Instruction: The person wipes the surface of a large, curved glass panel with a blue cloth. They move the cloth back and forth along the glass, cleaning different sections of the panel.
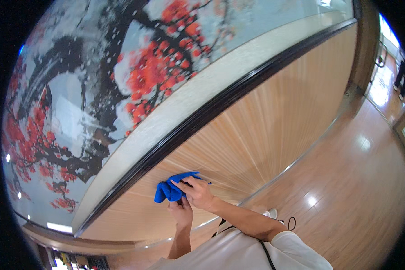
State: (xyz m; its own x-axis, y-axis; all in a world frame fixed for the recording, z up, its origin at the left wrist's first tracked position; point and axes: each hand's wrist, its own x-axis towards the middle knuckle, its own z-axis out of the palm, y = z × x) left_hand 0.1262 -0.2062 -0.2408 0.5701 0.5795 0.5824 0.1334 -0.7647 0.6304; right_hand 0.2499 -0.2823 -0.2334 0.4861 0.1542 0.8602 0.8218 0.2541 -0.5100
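Note:
A blue cloth [168, 191], folded and bunched, is between my two hands in front of a wood-grain wall panel [249, 125]. My right hand [198, 193] lies over the cloth's right side, index finger extended across it. From below, my left hand [180, 212] grips the lower edge, its thumb up against the fabric. Part of the cloth is hidden behind my fingers. Whether it touches the panel I cannot tell. Above the panel runs the dark frame [202, 123] of a large picture [148, 74] with red blossoms on dark branches.
A pale border [222, 76] lies inside the frame. Along the panel's foot runs a shiny metal skirting strip [287, 167], beside a glossy wood-look floor [344, 179]. A doorway with a door handle [382, 55] is at the upper right, where a person's legs [403, 79] show.

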